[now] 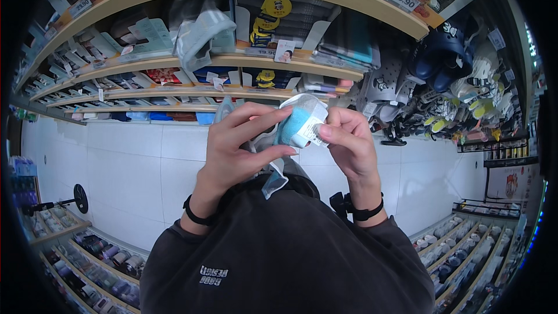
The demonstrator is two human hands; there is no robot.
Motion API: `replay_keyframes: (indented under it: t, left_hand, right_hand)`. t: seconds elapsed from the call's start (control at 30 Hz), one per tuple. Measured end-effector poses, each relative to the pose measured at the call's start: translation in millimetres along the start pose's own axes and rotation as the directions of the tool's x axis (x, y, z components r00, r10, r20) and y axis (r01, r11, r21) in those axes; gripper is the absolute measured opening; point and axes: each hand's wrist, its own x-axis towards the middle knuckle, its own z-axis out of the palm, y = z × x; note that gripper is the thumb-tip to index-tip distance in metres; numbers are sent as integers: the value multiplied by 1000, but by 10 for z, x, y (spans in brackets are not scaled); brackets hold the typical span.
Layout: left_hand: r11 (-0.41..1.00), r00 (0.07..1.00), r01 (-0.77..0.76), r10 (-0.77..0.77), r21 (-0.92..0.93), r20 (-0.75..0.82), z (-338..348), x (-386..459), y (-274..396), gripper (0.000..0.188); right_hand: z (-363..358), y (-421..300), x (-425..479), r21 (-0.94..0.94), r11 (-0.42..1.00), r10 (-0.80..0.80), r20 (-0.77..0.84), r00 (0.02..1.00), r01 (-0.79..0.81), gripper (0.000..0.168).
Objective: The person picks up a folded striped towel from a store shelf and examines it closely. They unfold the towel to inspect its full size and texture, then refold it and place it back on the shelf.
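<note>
In front of my waist I hold a teal and grey-white towel (293, 124), bunched and folded, with one loose corner hanging down. My left hand (242, 139) spans it, the index finger on its top side and the thumb at its lower edge. A white label (310, 131) bearing small print is pinched between the thumb and fingers of my right hand (351, 135). Part of the towel is hidden behind my left fingers.
Wooden shelves (270, 62) of folded towels stand ahead. A striped towel (202, 37) hangs over a shelf edge. Clogs (386, 83) and dark blue boots (444, 59) hang at the right. Shelves of cups (466, 248) flank me behind, above a white tiled floor (126, 174).
</note>
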Motion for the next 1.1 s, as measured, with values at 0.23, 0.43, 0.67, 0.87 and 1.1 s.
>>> replay_keyframes:
  t: [0.23, 0.43, 0.67, 0.87, 1.1]
  left_hand:
    - [996, 999, -19, 23, 89, -42, 104, -28, 61, 68]
    - [993, 998, -54, 56, 102, -20, 150, -21, 92, 66]
    - [999, 1000, -30, 30, -19, -5, 140, 51, 137, 61]
    - [999, 1000, -21, 22, -47, 17, 138, 87, 164, 60]
    - [995, 998, -50, 52, -85, 26, 134, 135, 200, 59]
  right_hand:
    - [-59, 30, -3, 125, 991, -51, 80, 995, 41, 26]
    - [3, 39, -61, 100, 990, -111, 79, 991, 103, 25]
    - [-127, 83, -121, 94, 988, -135, 166, 977, 121, 18]
    - [-135, 57, -162, 74, 988, -148, 174, 974, 137, 17]
    - [-293, 102, -150, -33, 971, -223, 254, 941, 238, 18]
